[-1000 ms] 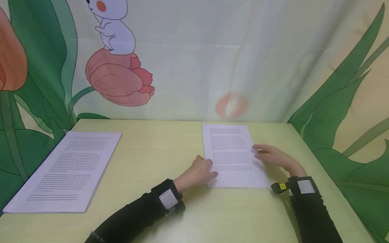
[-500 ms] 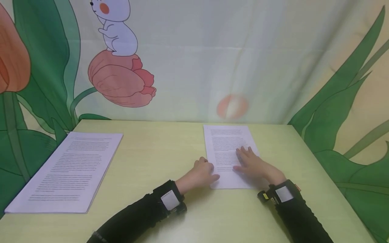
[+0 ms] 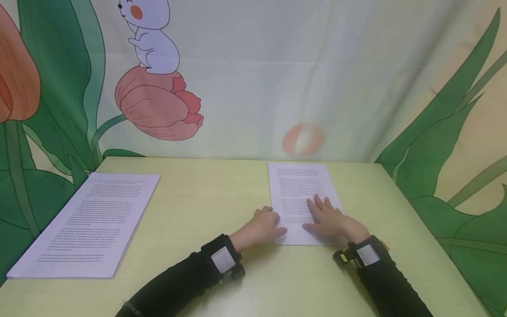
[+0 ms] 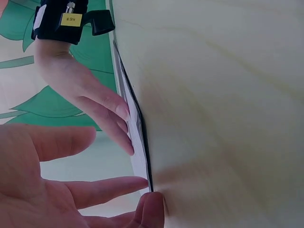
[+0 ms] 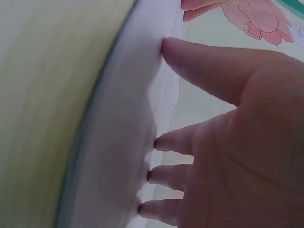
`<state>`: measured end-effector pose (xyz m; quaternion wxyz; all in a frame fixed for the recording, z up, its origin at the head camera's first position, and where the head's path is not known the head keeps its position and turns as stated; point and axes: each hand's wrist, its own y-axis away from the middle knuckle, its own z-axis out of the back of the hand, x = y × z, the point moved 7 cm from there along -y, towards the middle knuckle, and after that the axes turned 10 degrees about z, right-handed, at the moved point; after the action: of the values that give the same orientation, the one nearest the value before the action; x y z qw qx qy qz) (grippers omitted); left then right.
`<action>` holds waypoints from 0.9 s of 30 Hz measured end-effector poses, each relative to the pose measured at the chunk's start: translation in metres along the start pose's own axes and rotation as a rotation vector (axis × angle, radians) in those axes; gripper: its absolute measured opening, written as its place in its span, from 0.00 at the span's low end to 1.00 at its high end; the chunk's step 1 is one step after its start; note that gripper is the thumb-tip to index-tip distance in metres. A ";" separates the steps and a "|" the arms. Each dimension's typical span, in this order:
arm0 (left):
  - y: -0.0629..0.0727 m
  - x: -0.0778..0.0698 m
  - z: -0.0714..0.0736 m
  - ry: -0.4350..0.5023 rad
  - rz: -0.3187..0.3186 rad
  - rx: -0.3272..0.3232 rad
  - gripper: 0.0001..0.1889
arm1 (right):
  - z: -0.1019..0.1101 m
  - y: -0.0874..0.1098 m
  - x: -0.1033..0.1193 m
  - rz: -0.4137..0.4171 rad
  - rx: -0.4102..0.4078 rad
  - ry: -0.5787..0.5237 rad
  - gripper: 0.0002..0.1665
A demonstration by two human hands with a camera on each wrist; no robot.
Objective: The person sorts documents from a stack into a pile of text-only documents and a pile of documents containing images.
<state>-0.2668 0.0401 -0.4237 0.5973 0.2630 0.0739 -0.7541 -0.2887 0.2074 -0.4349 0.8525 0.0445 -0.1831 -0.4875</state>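
A thin stack of printed paper (image 3: 297, 185) lies at the right of the table, near its back edge. My right hand (image 3: 328, 219) rests on the lower right of the top sheet, fingers spread. The right wrist view has its fingertips (image 5: 156, 142) and thumb touching the paper. At the stack's lower left edge is my left hand (image 3: 259, 226). In the left wrist view, its thumb (image 4: 66, 141) points straight and its index fingertip meets the edge of the stack; the other fingers bend a little and are partly cut off.
A thicker stack of printed paper (image 3: 91, 220) lies at the left of the pale table (image 3: 206, 189). Behind the table hangs a curtain (image 3: 245, 88) printed with flowers, leaves and a white animal. Black wrist cameras (image 3: 233, 270) are strapped over dark sleeves.
My right hand has moved left from beside the paper's right edge onto the top sheet, its fingers spreading. The paper has shifted slightly right; my left hand stays at its left edge.
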 end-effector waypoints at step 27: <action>0.147 0.266 0.196 -0.030 0.312 -0.732 0.30 | -0.002 -0.002 0.002 -0.011 0.008 -0.029 0.48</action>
<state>-0.2284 -0.3130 -0.3556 0.7600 0.0299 0.2883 -0.5817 -0.2888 0.2044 -0.4363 0.8470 0.0421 -0.1970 -0.4919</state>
